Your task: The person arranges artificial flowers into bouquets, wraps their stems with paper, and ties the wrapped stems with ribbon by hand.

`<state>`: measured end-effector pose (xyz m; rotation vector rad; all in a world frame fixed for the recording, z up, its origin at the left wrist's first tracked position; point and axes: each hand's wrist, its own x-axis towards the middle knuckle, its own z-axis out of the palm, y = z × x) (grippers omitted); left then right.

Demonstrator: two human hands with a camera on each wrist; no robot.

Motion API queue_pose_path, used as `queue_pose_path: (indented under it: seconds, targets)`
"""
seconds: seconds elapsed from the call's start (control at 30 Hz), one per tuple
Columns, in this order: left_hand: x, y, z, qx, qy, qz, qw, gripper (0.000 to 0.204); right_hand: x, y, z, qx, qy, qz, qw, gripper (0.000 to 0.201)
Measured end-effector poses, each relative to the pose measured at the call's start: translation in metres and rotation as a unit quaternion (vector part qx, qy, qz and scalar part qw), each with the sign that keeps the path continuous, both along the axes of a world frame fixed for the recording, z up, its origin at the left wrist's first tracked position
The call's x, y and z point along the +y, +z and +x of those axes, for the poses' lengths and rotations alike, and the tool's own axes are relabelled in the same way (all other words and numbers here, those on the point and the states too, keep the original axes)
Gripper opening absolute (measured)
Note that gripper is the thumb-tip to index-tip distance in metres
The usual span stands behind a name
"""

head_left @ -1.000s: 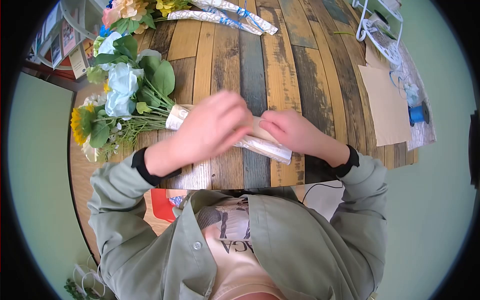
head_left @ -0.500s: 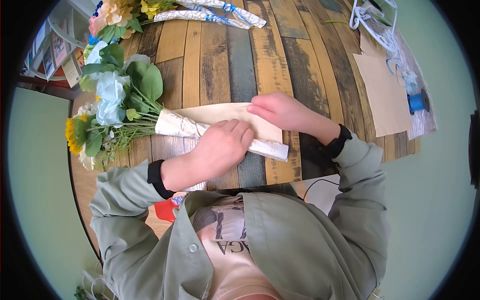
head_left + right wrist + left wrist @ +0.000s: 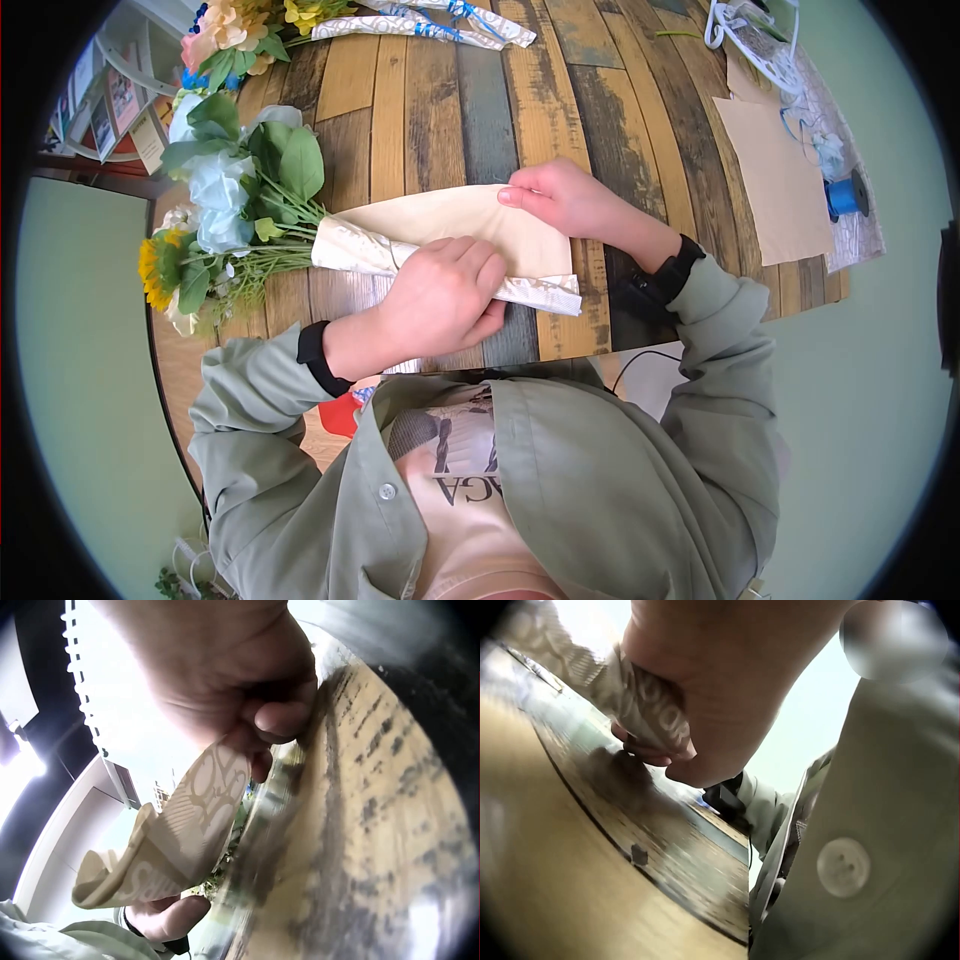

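Observation:
Cream patterned paper is wrapped round the stems of a bouquet with pale blue flowers and a sunflower, lying on the wooden table. The left hand grips the rolled lower part of the wrap. At the paper's far edge, the right hand pinches it between thumb and fingers, holding that flap spread out. In the left wrist view the left hand curls round the printed paper. The right wrist view has the right hand on the paper edge, with the roll's open end below.
Another bouquet with white-wrapped stems lies at the table's far left. On the right are a brown paper sheet, a blue ribbon spool and a white metal rack. A magazine rack stands at the left.
The left hand has come down onto the rolled wrap and grips it. The right hand has moved away from the body, drawing the paper flap out wide. The view has shifted slightly.

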<state>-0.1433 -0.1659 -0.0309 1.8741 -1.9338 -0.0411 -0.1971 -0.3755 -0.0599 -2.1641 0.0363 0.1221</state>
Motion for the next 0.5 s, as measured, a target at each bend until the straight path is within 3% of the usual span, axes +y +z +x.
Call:
queue_pose_path:
  seconds: [0.3,0.4,0.47,0.5]
  targets:
    - [0.006,-0.012,0.012,0.037,-0.037,0.012,0.999,0.030,0.011,0.026,-0.006,-0.106,-0.003,-0.101,0.989,0.025]
    - [0.009,-0.004,0.013,-0.029,-0.055,-0.013,0.998,0.033,0.011,0.026,-0.009,-0.142,-0.005,-0.145,0.979,0.024]
    - [0.012,0.000,0.013,-0.177,-0.028,-0.063,0.982,0.037,0.013,0.030,-0.011,-0.157,-0.005,-0.143,0.977,0.024]
    - [0.016,0.000,0.007,-0.181,-0.030,-0.065,0.981,0.037,0.015,0.030,-0.015,-0.171,-0.005,-0.143,0.975,0.023]
